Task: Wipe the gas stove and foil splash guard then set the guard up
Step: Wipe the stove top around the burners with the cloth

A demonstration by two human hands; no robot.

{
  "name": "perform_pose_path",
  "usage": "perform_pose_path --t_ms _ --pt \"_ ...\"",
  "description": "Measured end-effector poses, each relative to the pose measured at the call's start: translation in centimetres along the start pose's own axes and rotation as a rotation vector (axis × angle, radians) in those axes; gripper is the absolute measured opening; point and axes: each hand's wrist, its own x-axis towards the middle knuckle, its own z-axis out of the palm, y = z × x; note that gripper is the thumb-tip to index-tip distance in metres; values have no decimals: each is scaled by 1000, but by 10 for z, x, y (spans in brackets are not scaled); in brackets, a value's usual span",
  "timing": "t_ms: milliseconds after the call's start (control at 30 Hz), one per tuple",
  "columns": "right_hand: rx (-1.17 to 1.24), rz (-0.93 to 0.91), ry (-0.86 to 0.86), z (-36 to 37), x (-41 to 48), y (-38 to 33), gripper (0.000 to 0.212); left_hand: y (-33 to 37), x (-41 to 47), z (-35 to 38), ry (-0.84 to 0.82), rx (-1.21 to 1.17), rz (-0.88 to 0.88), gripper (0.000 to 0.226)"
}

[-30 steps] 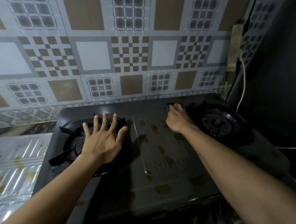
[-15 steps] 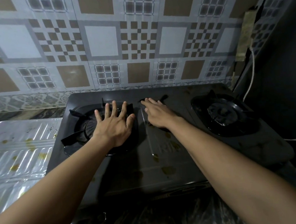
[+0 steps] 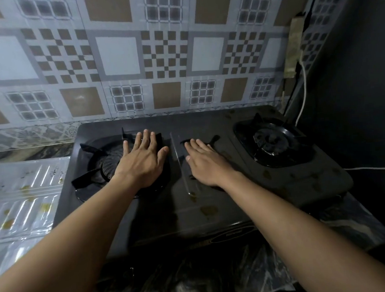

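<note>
A black two-burner gas stove (image 3: 214, 217) stands against the tiled wall, its top dotted with brown grease spots. My left hand (image 3: 143, 161) lies flat with fingers spread over the left burner grate (image 3: 90, 160). My right hand (image 3: 205, 162) rests flat on the stove's middle panel, empty, fingers pointing toward the wall. The right burner (image 3: 271, 140) is uncovered. The foil splash guard (image 3: 19, 199) lies flat on the counter to the left of the stove, ribbed and stained with yellow-brown spots.
The patterned tile wall (image 3: 121, 55) rises right behind the stove. A white cable (image 3: 303, 92) hangs from a wall fitting at the right corner and runs along the counter. A dark wall closes the right side. Dark marbled counter (image 3: 196, 282) shows in front.
My right hand has moved left from beside the right burner to the stove's middle. The left hand stays on the left burner. The view has tilted up slightly.
</note>
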Motion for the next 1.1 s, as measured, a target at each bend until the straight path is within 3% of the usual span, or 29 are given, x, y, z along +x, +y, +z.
perform_pose_path --t_ms 233,500,700,1100 --pt "14 253 7 -22 -4 63 55 4 -5 -2 7 -33 12 76" --pt "112 341 93 -16 -48 62 52 9 -17 -7 -74 36 -19 73" --pt "32 332 104 -4 -61 39 52 10 -27 -6 -83 47 5 70" --pt "157 54 93 25 -90 -79 45 8 -28 -3 -116 58 32 63"
